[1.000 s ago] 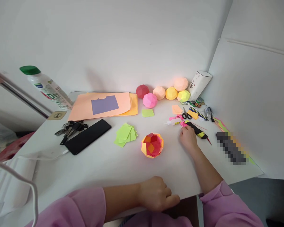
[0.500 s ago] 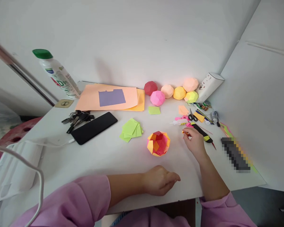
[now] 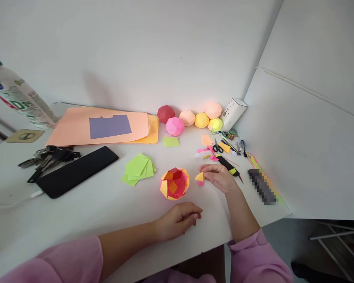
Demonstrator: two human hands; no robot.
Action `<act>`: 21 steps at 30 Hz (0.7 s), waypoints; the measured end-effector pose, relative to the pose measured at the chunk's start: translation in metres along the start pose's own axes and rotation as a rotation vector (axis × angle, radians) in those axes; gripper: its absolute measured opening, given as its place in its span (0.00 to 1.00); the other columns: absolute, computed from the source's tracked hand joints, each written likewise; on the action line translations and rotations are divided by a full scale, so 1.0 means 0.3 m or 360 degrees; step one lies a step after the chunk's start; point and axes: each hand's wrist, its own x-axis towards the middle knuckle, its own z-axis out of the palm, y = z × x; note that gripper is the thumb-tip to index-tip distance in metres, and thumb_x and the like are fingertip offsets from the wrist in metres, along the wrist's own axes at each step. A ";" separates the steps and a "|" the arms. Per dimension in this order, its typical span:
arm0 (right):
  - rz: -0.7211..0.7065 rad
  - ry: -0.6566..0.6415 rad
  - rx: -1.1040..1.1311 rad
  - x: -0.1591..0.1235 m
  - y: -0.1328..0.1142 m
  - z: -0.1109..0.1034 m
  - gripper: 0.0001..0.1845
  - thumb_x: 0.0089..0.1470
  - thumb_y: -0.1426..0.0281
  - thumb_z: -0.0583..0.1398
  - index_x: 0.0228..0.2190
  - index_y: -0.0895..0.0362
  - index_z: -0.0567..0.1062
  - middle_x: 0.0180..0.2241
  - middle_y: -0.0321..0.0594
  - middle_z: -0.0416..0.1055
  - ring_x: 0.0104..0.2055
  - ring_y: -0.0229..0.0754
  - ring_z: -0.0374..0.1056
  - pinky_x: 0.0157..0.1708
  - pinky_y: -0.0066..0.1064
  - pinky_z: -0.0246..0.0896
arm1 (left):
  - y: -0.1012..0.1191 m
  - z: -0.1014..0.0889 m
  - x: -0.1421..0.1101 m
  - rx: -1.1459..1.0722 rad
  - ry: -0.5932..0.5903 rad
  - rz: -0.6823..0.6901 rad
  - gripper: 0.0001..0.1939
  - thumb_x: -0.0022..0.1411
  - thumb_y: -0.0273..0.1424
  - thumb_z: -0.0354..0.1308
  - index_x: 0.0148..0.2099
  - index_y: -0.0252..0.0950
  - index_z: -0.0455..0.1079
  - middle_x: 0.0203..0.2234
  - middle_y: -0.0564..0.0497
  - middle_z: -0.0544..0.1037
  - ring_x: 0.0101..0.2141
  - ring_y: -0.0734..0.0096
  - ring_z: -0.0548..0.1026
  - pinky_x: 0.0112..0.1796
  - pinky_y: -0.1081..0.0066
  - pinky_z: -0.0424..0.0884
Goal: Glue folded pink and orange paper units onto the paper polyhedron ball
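My right hand (image 3: 219, 177) pinches a small folded paper piece (image 3: 200, 177), yellow with a pink part hanging below, between thumb and fingertips. Just left of it, apart from the piece, an open-topped paper ball (image 3: 164, 189) of yellow, orange and red facets rests on the table, its red inside showing. Near the table's front, below the ball, my left hand (image 3: 177, 221) lies on its side with loosely bent fingers, thumb a little apart, and nothing visible in it. Left of the ball is a fanned pile of green paper squares (image 3: 138, 167).
Finished paper balls (image 3: 175, 126) line the wall. Glue tube (image 3: 202, 155), scissors (image 3: 217, 147) and a black-yellow cutter (image 3: 227, 165) lie beyond my right hand. A black phone (image 3: 78, 171), keys (image 3: 48, 157), orange paper sheets (image 3: 67, 125) and a leaning bottle (image 3: 23, 98) occupy the left.
My right hand has lifted the folded paper piece from beside the cutter and brought it toward the open ball. The left hand's fingers have loosened. The view has swung right.
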 end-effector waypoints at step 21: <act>-0.0401 -0.0954 -0.0951 -0.067 -0.075 -0.003 0.05 0.54 0.72 0.60 0.30 0.55 0.78 0.39 0.44 0.73 0.42 0.42 0.71 0.44 0.36 0.66 | 0.035 0.011 0.003 -0.0378 0.0440 0.0132 0.23 0.59 0.49 0.57 0.34 0.32 0.74 0.30 0.50 0.70 0.22 0.80 0.68 0.20 0.76 0.71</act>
